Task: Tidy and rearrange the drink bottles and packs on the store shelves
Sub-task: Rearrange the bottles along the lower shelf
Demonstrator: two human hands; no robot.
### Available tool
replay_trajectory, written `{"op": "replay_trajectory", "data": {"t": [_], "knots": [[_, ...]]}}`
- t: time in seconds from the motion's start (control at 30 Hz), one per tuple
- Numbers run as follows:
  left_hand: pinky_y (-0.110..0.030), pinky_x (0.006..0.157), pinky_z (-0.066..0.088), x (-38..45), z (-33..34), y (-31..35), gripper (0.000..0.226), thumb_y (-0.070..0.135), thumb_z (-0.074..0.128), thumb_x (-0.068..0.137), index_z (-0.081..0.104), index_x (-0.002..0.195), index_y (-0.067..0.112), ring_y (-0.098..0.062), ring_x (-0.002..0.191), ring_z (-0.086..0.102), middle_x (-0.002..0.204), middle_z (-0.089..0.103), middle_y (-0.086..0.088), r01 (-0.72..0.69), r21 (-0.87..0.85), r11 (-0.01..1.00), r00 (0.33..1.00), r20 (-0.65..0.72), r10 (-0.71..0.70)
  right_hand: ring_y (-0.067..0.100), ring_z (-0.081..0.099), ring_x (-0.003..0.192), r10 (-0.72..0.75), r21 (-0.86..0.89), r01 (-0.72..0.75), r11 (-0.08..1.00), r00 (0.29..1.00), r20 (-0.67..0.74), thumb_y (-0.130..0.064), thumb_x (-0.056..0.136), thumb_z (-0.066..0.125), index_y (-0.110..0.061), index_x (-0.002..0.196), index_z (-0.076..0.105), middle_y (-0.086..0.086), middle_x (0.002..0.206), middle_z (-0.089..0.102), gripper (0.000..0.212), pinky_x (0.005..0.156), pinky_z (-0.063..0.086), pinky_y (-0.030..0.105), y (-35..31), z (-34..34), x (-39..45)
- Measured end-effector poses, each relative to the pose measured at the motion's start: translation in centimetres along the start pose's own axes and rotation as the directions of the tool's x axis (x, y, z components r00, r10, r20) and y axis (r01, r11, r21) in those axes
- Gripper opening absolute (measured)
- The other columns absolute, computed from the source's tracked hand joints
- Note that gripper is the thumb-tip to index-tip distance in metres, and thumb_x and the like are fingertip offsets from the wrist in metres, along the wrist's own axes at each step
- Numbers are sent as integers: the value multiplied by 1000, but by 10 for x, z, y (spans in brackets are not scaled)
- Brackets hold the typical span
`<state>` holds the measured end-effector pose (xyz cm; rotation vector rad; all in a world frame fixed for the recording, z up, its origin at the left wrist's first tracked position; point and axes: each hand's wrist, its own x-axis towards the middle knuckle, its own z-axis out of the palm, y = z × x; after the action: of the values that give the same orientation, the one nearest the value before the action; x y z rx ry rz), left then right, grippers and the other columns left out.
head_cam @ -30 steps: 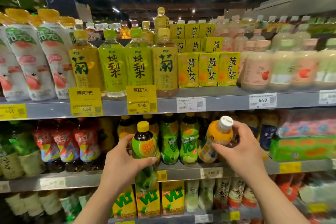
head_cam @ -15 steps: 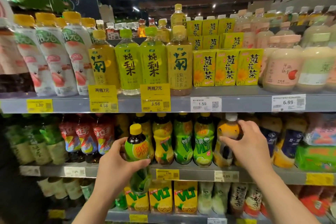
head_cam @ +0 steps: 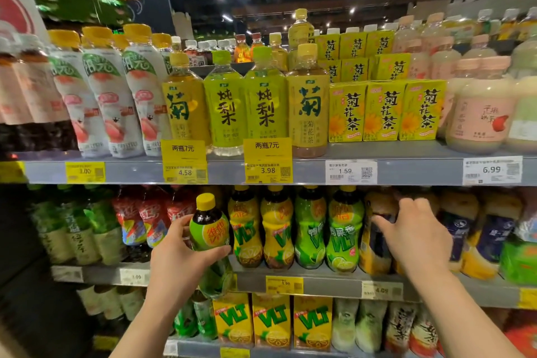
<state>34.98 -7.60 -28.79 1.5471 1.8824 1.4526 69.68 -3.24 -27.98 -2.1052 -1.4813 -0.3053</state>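
Observation:
My left hand [head_cam: 180, 259] grips a dark tea bottle [head_cam: 207, 229] with a green label and yellow cap, held upright in front of the middle shelf [head_cam: 319, 282], just left of the row of yellow and green lemon tea bottles [head_cam: 276, 229]. My right hand [head_cam: 412, 235] reaches into the same shelf. Its thumb lies across the front of an orange juice bottle [head_cam: 374, 244] that stands right of the green bottles, and its fingers curl round the bottle's right side. The shelf above hides that bottle's cap.
Red-labelled bottles [head_cam: 151, 218] and green tea bottles [head_cam: 72, 229] fill the middle shelf's left; dark blue bottles [head_cam: 491, 232] stand at its right. The upper shelf [head_cam: 406, 171] carries tall yellow and green bottles [head_cam: 308, 107] and yellow cartons [head_cam: 383, 113]. Yellow lemon tea cartons [head_cam: 271, 320] sit below.
My right hand has carried the orange bottle from the air in front of the shelf into the middle shelf, where it stands upright. My left hand kept its bottle, shifting slightly left.

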Motion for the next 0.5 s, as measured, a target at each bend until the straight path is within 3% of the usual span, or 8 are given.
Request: {"op": "replay_trajectory", "data": {"t": [0.13,0.27,0.37,0.5], "knots": [[-10,62,38,4,-1,-6,87,34,94,57,52,133,20,11,80,52,91,61,16,0,-10,1000,1000,18,0,34,62,82,8,-29,-8,1000,1000,8,-51,88,63,-9,104,58,4,95,43,45,54,37,31,-4,0,-4],[-11,62,40,8,-4,-7,85,34,94,57,53,130,22,9,79,55,92,61,19,-4,-34,999,999,46,5,35,61,89,4,1,-4,1000,1000,0,-49,88,64,-7,115,57,9,112,52,50,52,37,31,-3,6,-11],[-10,61,41,7,-4,-8,84,34,94,56,53,129,24,10,78,56,89,60,23,-22,-49,999,995,91,26,36,62,97,38,113,-30,993,997,-71,-40,87,68,-9,130,56,12,134,48,54,58,43,33,-4,11,-22],[-6,58,42,2,-2,-8,84,31,95,55,52,128,24,15,75,54,89,58,24,-50,-71,996,986,158,61,22,60,88,9,306,34,951,990,-138,-33,88,68,-19,121,64,3,118,55,36,62,44,31,-16,10,-40]]}}
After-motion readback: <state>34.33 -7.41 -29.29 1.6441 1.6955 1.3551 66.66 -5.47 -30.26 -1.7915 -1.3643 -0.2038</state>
